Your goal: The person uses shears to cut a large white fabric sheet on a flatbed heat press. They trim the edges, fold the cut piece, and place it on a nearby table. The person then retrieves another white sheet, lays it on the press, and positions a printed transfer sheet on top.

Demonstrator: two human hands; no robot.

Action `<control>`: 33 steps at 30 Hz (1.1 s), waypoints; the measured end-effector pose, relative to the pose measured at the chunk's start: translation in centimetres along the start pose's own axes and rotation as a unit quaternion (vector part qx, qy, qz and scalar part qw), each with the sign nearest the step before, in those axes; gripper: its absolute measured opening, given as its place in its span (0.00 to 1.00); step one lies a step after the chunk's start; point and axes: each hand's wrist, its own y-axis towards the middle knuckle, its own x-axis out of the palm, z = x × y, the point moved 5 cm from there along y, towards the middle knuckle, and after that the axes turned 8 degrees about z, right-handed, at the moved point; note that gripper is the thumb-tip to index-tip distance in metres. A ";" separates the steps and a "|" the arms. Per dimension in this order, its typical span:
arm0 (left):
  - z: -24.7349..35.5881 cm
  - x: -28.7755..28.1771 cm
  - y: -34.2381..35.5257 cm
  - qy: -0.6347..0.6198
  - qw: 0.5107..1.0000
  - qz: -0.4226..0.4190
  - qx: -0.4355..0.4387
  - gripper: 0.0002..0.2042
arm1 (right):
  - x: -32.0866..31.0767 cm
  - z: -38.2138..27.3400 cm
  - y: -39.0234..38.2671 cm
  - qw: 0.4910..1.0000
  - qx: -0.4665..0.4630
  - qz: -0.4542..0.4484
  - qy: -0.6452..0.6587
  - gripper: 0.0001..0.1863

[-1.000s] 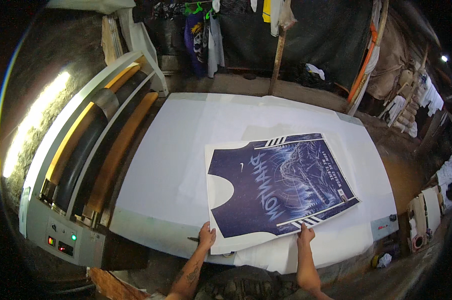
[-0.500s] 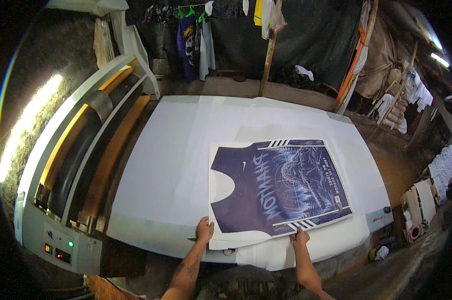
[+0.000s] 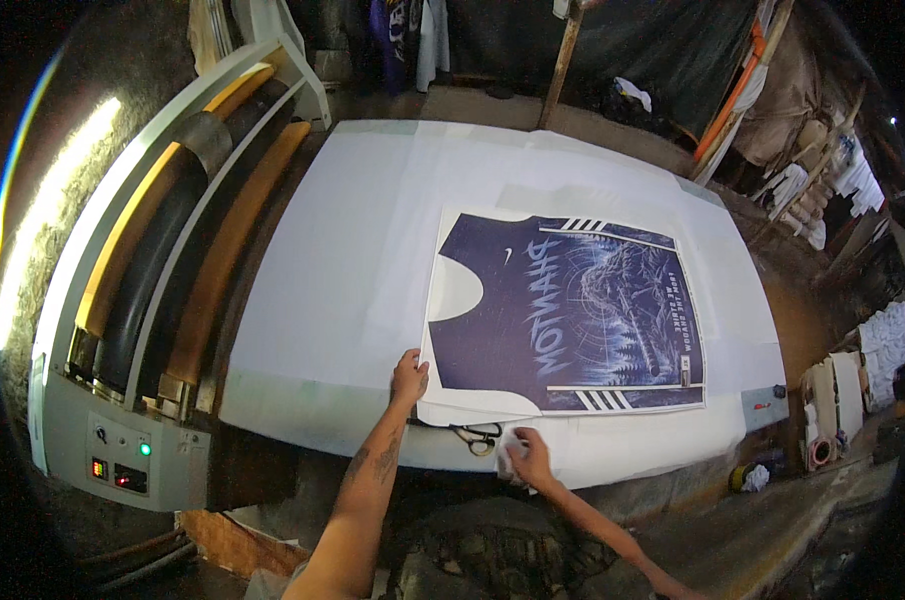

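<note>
A large printed sheet (image 3: 613, 310), dark blue with a jersey-shaped design and white margins, lies on the white-covered table (image 3: 313, 290). My left hand (image 3: 410, 378) pinches its near left edge, fingers closed at the white margin. Below the sheet's near edge, my right hand (image 3: 533, 460) is closed round a crumpled white piece (image 3: 507, 455), cloth or paper; which one I cannot tell. A pair of scissors (image 3: 476, 440) with dark handles lies between the two hands, partly under the sheet's edge.
A roller machine (image 3: 163, 270) with a lit control panel (image 3: 123, 465) stands along the table's left side. A small red item (image 3: 763, 406) sits at the table's right corner. Paper rolls (image 3: 823, 450) and white cloth (image 3: 883, 360) are stacked at the far right.
My right hand has let go of the sheet's near edge and moved left to the white piece by the scissors. The sheet has shifted slightly, now lying flatter. My view has tilted down.
</note>
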 end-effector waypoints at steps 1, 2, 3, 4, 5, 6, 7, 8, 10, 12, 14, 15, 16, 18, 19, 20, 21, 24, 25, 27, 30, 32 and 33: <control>-0.3 0.1 0.3 -0.011 1.000 -0.005 -0.006 0.18 | 1.3 -2.2 0.0 0.990 -0.119 -0.055 -0.045 0.21; -0.8 0.3 0.6 -0.015 0.999 -0.022 -0.045 0.19 | 2.6 -3.7 0.1 0.979 -0.169 -0.105 -0.051 0.24; -0.8 0.3 0.8 -0.029 0.999 -0.015 -0.027 0.19 | 3.6 -4.8 0.4 0.962 -0.212 -0.138 -0.100 0.23; -1.1 0.3 1.0 -0.038 0.998 -0.019 -0.043 0.19 | 4.3 -6.0 0.7 0.941 -0.276 -0.141 -0.138 0.22; -1.4 0.5 1.1 -0.060 0.995 -0.035 -0.072 0.19 | 5.0 -6.5 1.0 0.930 -0.277 -0.164 -0.175 0.23; -1.3 0.3 1.3 -0.032 0.998 -0.021 -0.053 0.19 | 5.5 -6.8 1.5 0.922 -0.280 -0.171 -0.205 0.23; -1.2 0.2 1.4 -0.016 0.999 -0.020 -0.046 0.18 | 6.0 -6.6 1.8 0.908 -0.263 -0.200 -0.255 0.24; -1.0 0.1 1.5 -0.008 0.999 -0.018 -0.037 0.18 | 5.9 -6.8 2.2 0.914 -0.269 -0.185 -0.240 0.22; -0.5 -0.1 1.7 0.008 0.999 -0.027 -0.036 0.19 | 6.1 -6.0 2.5 0.908 -0.230 -0.227 -0.269 0.20; 0.3 -0.4 1.9 0.033 0.997 -0.053 -0.050 0.22 | 5.7 -5.7 2.7 0.905 -0.248 -0.221 -0.266 0.17; 0.4 -0.9 0.8 -0.180 0.959 -0.089 -0.200 0.31 | 5.5 -5.3 2.7 0.873 -0.270 -0.228 -0.335 0.15; 0.6 -1.5 -0.1 -0.246 0.931 -0.093 -0.251 0.32 | 5.6 -5.2 2.6 0.859 -0.277 -0.242 -0.356 0.14; 0.9 -1.9 -1.2 -0.327 0.886 -0.112 -0.310 0.33 | 5.2 -5.1 2.4 0.859 -0.264 -0.272 -0.345 0.16; 2.4 -3.5 -4.3 -0.487 0.781 -0.193 -0.339 0.33 | 4.2 -4.6 2.1 0.838 -0.224 -0.345 -0.358 0.18; 3.3 -4.0 -6.1 -0.573 0.711 -0.225 -0.340 0.34 | 3.2 -4.0 2.1 0.835 -0.179 -0.399 -0.333 0.16; 4.0 -4.1 -8.1 -0.608 0.681 -0.250 -0.321 0.33 | 1.5 -3.3 2.0 0.850 -0.109 -0.436 -0.275 0.16; 4.7 -4.3 -10.1 -0.645 0.648 -0.267 -0.304 0.33 | -0.9 -2.2 1.7 0.849 -0.041 -0.483 -0.210 0.16; 6.1 -1.3 -13.7 -0.670 0.642 -0.230 -0.293 0.31 | -9.6 2.0 1.4 0.811 0.114 -0.569 -0.073 0.12; 6.8 0.8 -14.6 -0.663 0.655 -0.205 -0.300 0.31 | -12.3 3.6 1.6 0.784 0.120 -0.605 -0.068 0.20; 7.9 5.8 -15.5 -0.528 0.767 -0.136 -0.338 0.27 | -16.9 6.2 2.1 0.833 0.140 -0.535 -0.008 0.21; 10.2 11.6 -16.0 -0.483 0.776 -0.006 -0.406 0.20 | -19.9 9.0 2.0 0.775 0.295 -0.551 0.094 0.27; 11.6 14.5 -16.3 -0.405 0.809 0.044 -0.425 0.16 | -19.8 9.0 2.2 0.729 0.359 -0.549 0.195 0.33; 11.9 14.9 -16.5 -0.369 0.820 0.061 -0.434 0.14 | -19.0 8.6 2.3 0.718 0.365 -0.547 0.228 0.35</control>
